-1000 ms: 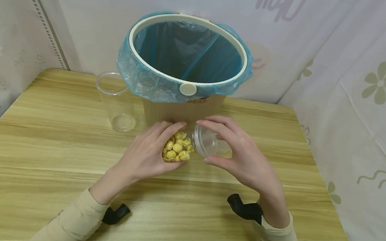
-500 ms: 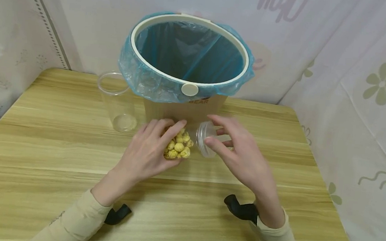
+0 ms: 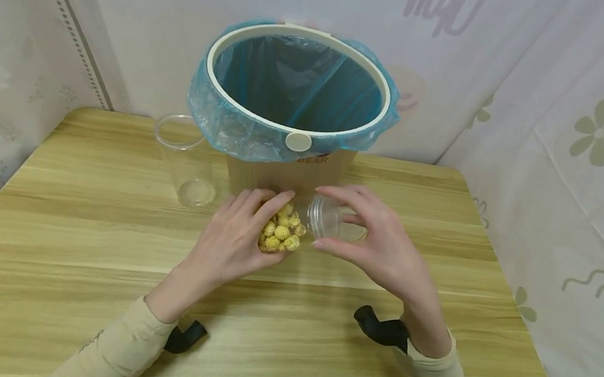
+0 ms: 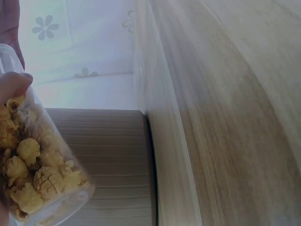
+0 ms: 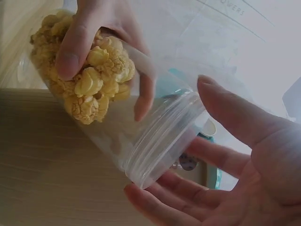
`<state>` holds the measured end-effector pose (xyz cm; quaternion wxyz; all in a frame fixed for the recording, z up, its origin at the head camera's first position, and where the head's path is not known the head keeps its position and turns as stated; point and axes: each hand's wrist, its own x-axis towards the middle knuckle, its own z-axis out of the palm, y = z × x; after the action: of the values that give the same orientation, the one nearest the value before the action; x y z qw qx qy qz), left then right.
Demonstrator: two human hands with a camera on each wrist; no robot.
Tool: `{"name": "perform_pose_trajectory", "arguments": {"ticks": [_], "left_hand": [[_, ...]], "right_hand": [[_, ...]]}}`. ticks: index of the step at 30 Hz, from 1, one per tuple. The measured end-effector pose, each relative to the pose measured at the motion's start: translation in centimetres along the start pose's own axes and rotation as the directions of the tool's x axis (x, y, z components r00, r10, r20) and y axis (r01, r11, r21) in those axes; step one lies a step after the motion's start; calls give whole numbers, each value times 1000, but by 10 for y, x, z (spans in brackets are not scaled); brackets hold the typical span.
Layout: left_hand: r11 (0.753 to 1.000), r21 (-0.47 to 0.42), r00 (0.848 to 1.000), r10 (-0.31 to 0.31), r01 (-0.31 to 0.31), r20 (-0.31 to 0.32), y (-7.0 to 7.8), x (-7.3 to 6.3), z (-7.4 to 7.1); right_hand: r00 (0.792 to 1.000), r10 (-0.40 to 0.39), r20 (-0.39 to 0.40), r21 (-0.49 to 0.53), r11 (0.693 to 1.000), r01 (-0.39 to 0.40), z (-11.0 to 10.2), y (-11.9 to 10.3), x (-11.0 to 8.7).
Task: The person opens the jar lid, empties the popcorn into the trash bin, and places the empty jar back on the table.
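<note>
A clear plastic jar (image 5: pixel 110 141), partly filled with yellow popcorn (image 3: pixel 282 232), lies tilted in front of the bin. My left hand (image 3: pixel 233 230) grips its body from the left, thumb and fingers wrapped round it. At the right end sits a clear ridged lid (image 3: pixel 325 218) over the jar's mouth. My right hand (image 3: pixel 379 239) holds that lid by the rim, thumb on one side and fingers on the other. In the left wrist view the popcorn (image 4: pixel 33 165) shows through the jar wall near its base. Part of the jar is hidden behind the left hand.
A beige bin (image 3: pixel 259 175) lined with a blue bag (image 3: pixel 226 125) stands open-topped behind the hands. To its left is a tall clear cup (image 3: pixel 188 167). All stand on a wooden table (image 3: pixel 274 345), with a printed curtain (image 3: pixel 514 63) behind. A black piece (image 3: pixel 382 331) projects near each wrist.
Half a second ago my right hand was rotated, its thumb drawn back over the lid; now its thumb and fingers spread round the rim again. The jar and left hand have barely moved.
</note>
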<state>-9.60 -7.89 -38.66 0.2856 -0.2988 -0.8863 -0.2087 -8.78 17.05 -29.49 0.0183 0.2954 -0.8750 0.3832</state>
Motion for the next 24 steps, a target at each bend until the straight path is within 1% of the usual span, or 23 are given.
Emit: {"name": "perform_pose_trajectory", "arguments": {"ticks": [5,9,12,16,20,22,24], "left_hand": [[997,-75,998,-23,26,52,1,0,0],[989,-137,994,-34,48,104,0,0,-3],[982,-174,989,-47,71,141,-1,0,-4],[975,-203,982,-55,93,182,-1,1,-6],[968,-227,975,-58,108,216,-1,1,-7],[963,-238,969,-66,124,240,-1,1,-7],[957,-248,959,-78,148,271,-1,1,-8]], "right_hand": [[996,-84,18,-8,996,84,-4,0,-2],[986,-164,36,-33,986,165,-6,0,-3],[977,-208,48,-50,976,211,-7,0,-4],[971,-230,62,-51,971,234,-8,0,-6],[966,-247,77,-32,968,250,-9,0,-6],[962,-259,85,-20,965,261,-10,-1,-7],[960,-266,92,-9,963,268,-11,0,-7]]}}
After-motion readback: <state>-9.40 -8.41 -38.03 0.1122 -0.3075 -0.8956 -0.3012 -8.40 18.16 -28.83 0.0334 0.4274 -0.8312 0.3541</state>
